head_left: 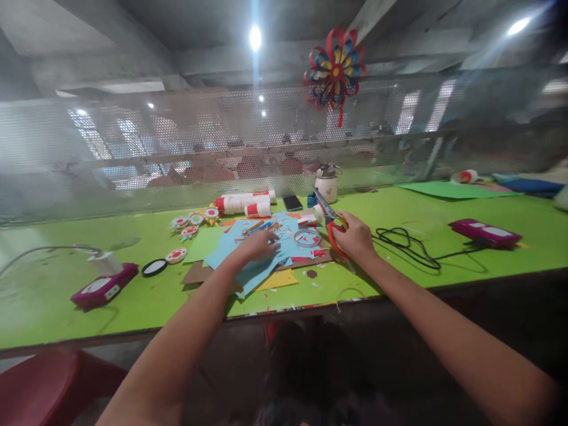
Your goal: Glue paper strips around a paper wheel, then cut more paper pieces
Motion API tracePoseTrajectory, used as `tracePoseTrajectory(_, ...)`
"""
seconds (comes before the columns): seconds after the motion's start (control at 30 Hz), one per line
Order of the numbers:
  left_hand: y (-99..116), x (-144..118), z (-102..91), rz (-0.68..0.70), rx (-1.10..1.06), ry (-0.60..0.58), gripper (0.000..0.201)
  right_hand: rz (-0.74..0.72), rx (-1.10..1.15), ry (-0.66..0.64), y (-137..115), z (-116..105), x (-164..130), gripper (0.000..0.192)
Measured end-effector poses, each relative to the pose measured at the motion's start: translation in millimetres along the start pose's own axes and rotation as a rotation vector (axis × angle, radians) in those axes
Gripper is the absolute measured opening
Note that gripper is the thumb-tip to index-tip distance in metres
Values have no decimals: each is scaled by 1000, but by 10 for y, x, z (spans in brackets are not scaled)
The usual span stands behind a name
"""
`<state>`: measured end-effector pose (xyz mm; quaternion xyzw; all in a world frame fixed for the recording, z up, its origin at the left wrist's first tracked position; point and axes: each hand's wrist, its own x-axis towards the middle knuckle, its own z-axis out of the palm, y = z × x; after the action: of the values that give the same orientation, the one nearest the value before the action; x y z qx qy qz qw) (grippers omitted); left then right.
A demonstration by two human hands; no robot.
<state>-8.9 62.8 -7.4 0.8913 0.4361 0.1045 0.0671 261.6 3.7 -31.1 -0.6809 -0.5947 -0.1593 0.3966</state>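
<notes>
My right hand [356, 238] is closed round the orange handles of a pair of scissors [327, 208], whose blades point up and away from me. My left hand [260, 245] is over a pile of light blue paper [252, 275], its fingers apart and holding nothing I can see. Several pens [254, 227] lie just beyond those fingers. Between the two hands a clear ring, perhaps a tape roll [307, 238], rests among red and white scraps. Brown cardboard [197, 273] and a yellow sheet [279, 279] stick out from under the blue paper.
Paper cups [257, 209], a phone [292, 203] and a bottle [326, 184] stand or lie at the back. Small round paper ornaments [190, 232] and a black-rimmed disc [154, 268] are left. Purple power strips [486, 233] and a black cable [408, 248] occupy the sides.
</notes>
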Motion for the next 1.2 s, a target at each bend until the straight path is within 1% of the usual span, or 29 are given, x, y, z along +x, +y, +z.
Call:
tracePoseTrajectory(0.2,-153,85,-25,-200,-83,97,34,20,-2,-10,35,58,-6,30)
tracePoseTrajectory(0.3,-190,88,-26,-269,-110,161,34,9,-12,-24,27,62,-18,30)
tracePoseTrajectory(0.4,-233,84,-18,-312,-143,189,34,-1,-25,-42,23,59,-24,30)
tracePoseTrajectory(0.53,-295,83,-3,-336,-166,178,33,4,-36,-61,28,59,-23,30)
tracePoseTrajectory(0.67,-319,89,19,-330,-147,168,33,27,-25,-79,37,66,-20,30)
tracePoseTrajectory(0.9,-330,84,71,-300,-130,215,33,74,-11,-94,40,72,-22,30)
tracePoseTrajectory(1.07,-388,107,100,-319,-195,256,33,85,-8,-98,31,60,-24,30)
tracePoseTrajectory(1.2,-411,133,102,-343,-295,273,32,84,0,-98,23,53,-24,29)
